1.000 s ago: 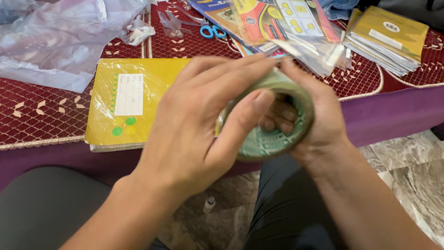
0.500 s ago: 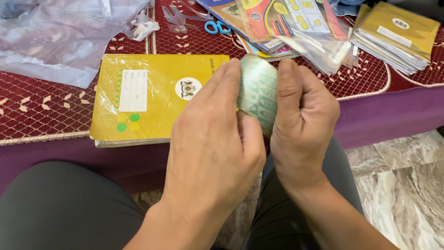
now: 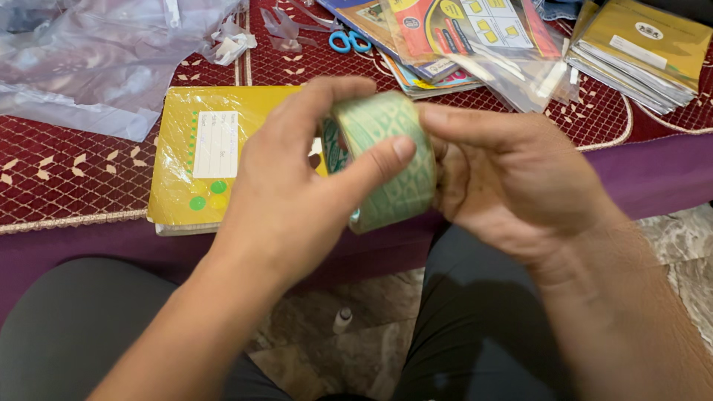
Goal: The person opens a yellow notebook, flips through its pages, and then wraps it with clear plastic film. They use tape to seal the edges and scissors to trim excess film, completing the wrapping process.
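A red patterned cloth (image 3: 67,167) covers the table, with a yellow notebook (image 3: 186,160) lying near its edge. Above the lap, both hands clamp a roll of tape (image 3: 386,160): the left hand (image 3: 286,197) pinches its rim, the right hand (image 3: 512,174) grips its far side.

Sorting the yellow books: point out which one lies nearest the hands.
The single plastic-wrapped yellow book with a white label and coloured dots, right behind the left hand. The other yellow books sit stacked at far right.
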